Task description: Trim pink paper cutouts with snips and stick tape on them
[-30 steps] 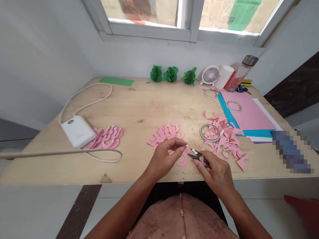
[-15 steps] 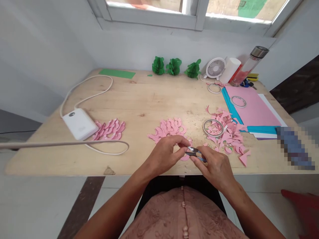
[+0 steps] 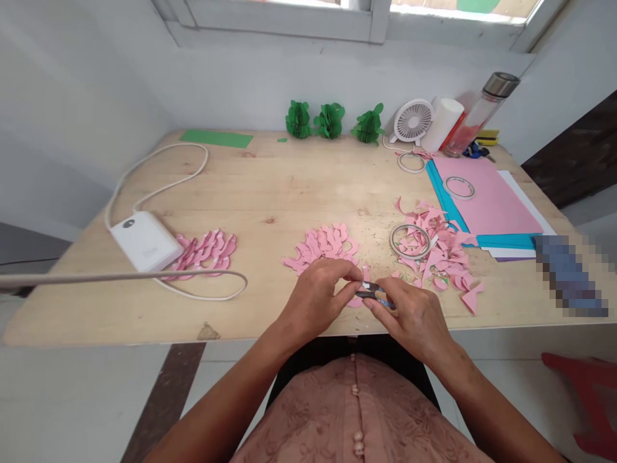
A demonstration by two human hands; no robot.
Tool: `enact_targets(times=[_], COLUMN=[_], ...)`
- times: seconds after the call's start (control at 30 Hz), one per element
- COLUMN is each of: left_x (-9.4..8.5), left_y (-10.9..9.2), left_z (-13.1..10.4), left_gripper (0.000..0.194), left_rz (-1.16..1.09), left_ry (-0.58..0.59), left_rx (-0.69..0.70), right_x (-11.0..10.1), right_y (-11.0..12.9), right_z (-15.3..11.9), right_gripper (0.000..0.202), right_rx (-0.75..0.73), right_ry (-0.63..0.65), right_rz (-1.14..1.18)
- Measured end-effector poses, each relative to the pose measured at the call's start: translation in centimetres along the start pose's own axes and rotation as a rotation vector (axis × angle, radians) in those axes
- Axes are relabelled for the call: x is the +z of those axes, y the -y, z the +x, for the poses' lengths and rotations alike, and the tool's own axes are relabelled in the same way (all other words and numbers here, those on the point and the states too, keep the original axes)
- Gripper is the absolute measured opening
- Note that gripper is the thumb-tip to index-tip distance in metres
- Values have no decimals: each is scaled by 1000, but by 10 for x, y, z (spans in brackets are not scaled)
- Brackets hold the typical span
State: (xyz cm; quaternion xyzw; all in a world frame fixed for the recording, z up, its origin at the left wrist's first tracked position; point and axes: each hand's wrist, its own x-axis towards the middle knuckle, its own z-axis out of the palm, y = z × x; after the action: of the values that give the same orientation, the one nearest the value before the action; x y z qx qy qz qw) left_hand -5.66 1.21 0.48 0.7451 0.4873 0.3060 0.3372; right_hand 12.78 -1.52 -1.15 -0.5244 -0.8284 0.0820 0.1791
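My right hand (image 3: 415,314) grips a pair of thread snips (image 3: 370,293), its dark blades pointing left. My left hand (image 3: 315,297) pinches a small white strip (image 3: 366,285) by thumb and forefinger, right at the blades. Whether the strip is tape or paper I cannot tell. Just behind the left hand lies a pile of cut pink paper shapes (image 3: 324,242), and one more pink shape shows partly under the blades. To the right of my hands sits a heap of pink paper scraps (image 3: 446,262) with a tape roll (image 3: 393,249) on top.
A white power bank (image 3: 144,241) with a looping cable lies at left beside more pink shapes (image 3: 212,252). Several green paper figures (image 3: 330,121) stand along the wall near a small fan (image 3: 413,121) and a glass bottle (image 3: 477,122). Coloured sheets (image 3: 501,209) are stacked at right.
The blades of the snips are closer together around the white strip. Both hands stay nearly in place, and the camera view has shifted slightly.
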Motion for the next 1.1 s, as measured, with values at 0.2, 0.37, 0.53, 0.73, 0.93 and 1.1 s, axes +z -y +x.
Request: enact_targets(times=[0.2,0.37,0.53,0.73,0.93,1.1], left_x=[5,8,10,19,24,26], left_y=[5,9,16,23,20,20], left_z=[-2,-3,-5,-10,-14,-17], left_gripper=[12,10,9,12,10,8], left_rz=[88,-40,-394,-667,-671,-683], left_ry=[-30,-75,-165,-232,-182,-174], left_rx=[120,130,-118,-315,-333,-351], right_x=[1,4,11,25,38,37], right_y=[-1,-1,-9,-27,-42,-50], right_z=[1,1,0,0,4,8], right_gripper=[34,34,34,33,34,32], right_rx=[25,47,93,206,246,316], right_ry=[10,15,-16,-203,-375,-408], right_rz=[1,10,4,-80,-228,-297])
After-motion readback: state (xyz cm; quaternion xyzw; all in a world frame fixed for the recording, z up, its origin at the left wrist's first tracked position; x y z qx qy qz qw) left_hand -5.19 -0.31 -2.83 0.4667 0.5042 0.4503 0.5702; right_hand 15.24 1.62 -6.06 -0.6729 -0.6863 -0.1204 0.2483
